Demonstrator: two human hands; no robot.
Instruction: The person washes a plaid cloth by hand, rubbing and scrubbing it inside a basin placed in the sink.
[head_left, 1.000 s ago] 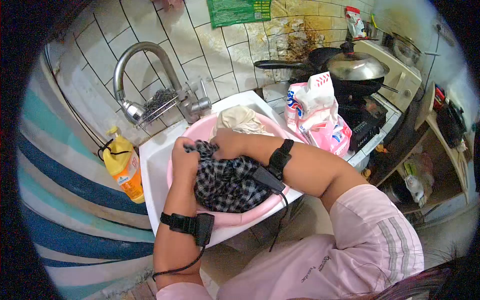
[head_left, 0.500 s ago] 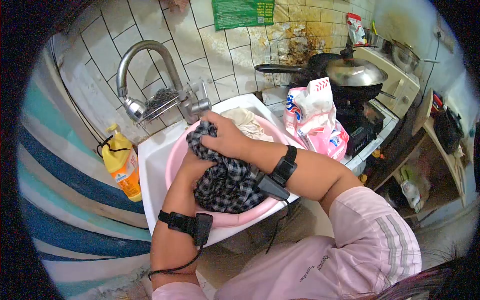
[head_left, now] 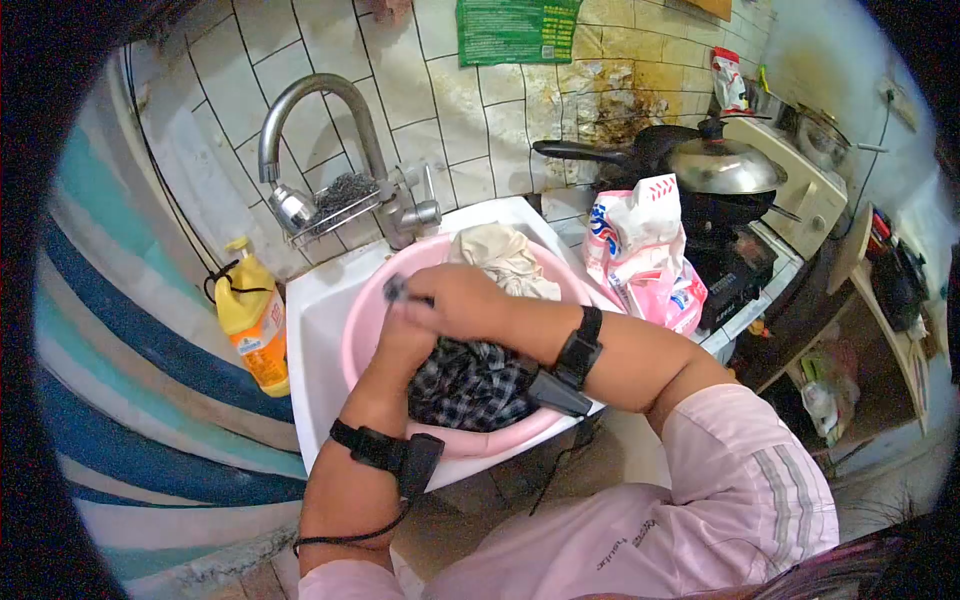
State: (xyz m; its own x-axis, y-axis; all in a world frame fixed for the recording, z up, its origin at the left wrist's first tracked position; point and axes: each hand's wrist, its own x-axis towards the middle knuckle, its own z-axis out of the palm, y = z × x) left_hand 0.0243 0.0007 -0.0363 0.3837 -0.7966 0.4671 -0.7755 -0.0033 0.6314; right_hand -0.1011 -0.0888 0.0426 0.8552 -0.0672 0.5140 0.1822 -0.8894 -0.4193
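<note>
A black-and-white checked cloth garment (head_left: 470,385) lies bunched in a pink basin (head_left: 480,440), which sits in the white sink. Both hands are close together over the basin's left half, gripping part of the garment. My right hand (head_left: 455,300) is closed on it, with a small fold showing at the knuckles. Just below, my left hand (head_left: 408,335) is closed too, slightly blurred, its fingers partly hidden. A cream cloth (head_left: 505,258) rests at the back of the basin, apart from both hands.
A metal faucet (head_left: 320,85) arches over the sink (head_left: 315,330), with a wire rack beside it. At left stands a yellow bottle (head_left: 250,320). Right of the basin is a pink-and-white detergent bag (head_left: 640,250), then a lidded pan (head_left: 725,165) on the stove.
My hands have moved down slightly and closer together, and the cloth bunched above them has shrunk to a small fold. The whole view has shifted a little.
</note>
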